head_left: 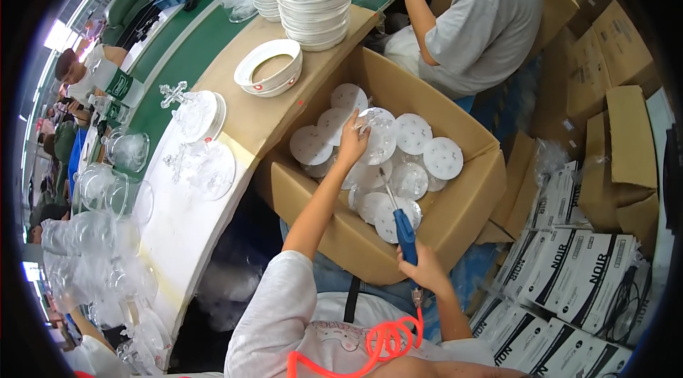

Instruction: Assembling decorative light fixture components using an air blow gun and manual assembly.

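My left hand (352, 140) reaches over an open cardboard box (373, 256), its fingers closed on the near-left edge of a round white disc (379, 142). Several similar discs with small dark spots, such as one disc (442, 158) at the right, lie piled in the box around it. Wrapped in my right hand (428, 269) is a blue power screwdriver (405, 234), its thin bit angled up over the pile, apart from the held disc. From the screwdriver's rear end runs an orange-red coiled hose (388, 341), down across my lap.
Left of the box, a worktop (245, 104) bears clear cross-topped pieces (193, 116), a white ring (290, 76) and tall ring stacks (313, 4). Beyond lies a green belt (160, 58). A co-worker in grey (484, 19) sits at the far side. Printed cartons (569, 271) stand at right.
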Tool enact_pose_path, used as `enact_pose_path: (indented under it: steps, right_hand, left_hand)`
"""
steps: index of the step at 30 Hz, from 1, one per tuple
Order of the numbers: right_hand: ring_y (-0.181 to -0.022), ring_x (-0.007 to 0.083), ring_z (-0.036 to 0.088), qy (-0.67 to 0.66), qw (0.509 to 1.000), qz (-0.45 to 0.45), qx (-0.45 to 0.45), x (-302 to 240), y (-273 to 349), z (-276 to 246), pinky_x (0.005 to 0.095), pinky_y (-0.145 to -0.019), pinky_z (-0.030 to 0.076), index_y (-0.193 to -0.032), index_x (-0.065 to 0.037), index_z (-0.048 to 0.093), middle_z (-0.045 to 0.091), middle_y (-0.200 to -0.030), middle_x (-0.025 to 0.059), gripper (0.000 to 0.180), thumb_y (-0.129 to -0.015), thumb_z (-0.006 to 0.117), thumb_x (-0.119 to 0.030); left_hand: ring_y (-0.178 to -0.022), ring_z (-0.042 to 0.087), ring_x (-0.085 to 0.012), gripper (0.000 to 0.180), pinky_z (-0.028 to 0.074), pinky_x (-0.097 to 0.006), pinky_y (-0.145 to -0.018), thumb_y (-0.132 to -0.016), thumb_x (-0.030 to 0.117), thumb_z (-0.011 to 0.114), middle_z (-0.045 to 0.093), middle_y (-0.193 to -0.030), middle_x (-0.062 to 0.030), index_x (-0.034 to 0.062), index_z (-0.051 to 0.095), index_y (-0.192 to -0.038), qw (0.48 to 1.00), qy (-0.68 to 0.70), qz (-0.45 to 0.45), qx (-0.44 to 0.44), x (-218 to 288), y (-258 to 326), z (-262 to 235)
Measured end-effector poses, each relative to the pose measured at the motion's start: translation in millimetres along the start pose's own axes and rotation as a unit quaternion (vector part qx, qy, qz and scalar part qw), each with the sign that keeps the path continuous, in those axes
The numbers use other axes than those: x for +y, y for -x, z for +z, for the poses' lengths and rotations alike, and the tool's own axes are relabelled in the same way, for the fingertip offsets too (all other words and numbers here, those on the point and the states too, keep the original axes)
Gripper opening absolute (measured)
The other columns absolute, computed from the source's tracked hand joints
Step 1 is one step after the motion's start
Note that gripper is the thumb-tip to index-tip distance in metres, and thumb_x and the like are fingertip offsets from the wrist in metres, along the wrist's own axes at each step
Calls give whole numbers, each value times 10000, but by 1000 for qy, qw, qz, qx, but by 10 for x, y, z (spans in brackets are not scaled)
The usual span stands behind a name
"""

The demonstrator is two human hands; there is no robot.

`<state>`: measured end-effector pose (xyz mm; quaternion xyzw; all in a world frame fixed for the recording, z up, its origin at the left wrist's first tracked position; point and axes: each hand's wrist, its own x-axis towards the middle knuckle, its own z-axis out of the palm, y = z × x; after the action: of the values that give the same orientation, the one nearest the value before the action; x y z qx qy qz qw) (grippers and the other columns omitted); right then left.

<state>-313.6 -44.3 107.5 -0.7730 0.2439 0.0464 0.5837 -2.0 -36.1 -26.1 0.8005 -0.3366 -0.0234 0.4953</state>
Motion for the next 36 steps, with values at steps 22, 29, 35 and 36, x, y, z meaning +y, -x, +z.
enact_pose_path:
  steps: [22, 29, 35, 36]
  right_hand:
    - [-682, 163, 573, -296, 955, 18, -27, 243, -18, -98, 297, -646, 459, -952, 16, 467, 543, -742, 67, 269, -710, 512, -91]
    - [-738, 184, 549, -425, 904, 39, -25, 272, 112, -82, 302, -730, 438, -993, 11, 442, 530, -755, 99, 300, -714, 487, -90]
    - [-747, 178, 547, -396, 915, 41, -65, 143, -11, 25, 298, -740, 434, -992, 13, 443, 536, -763, 87, 281, -730, 471, -85]
    - [-747, 178, 547, -396, 915, 40, -66, 131, -10, 43, 298, -740, 434, -992, 13, 443, 536, -763, 87, 281, -730, 471, -85]
  left_hand:
    - [-1064, 533, -307, 354, 387, -343, -898, -840, 230, 549, 566, -1110, -193, -11, 550, -1099, 992, 75, -75, -67, 307, -6, -592]
    - [-1005, 543, -220, 382, 373, -320, -906, -839, 233, 588, 593, -1068, -173, -65, 563, -1076, 961, -52, -205, 177, 589, 385, -2168]
    - [-967, 568, -255, 308, 388, -317, -872, -842, 215, 553, 617, -993, -199, -4, 608, -1051, 966, -66, -89, 233, 293, 14, -2426]
    - [-980, 566, -266, 307, 384, -320, -879, -844, 216, 548, 612, -1005, -205, -3, 609, -1050, 966, -91, -87, 224, 195, -44, -2426]
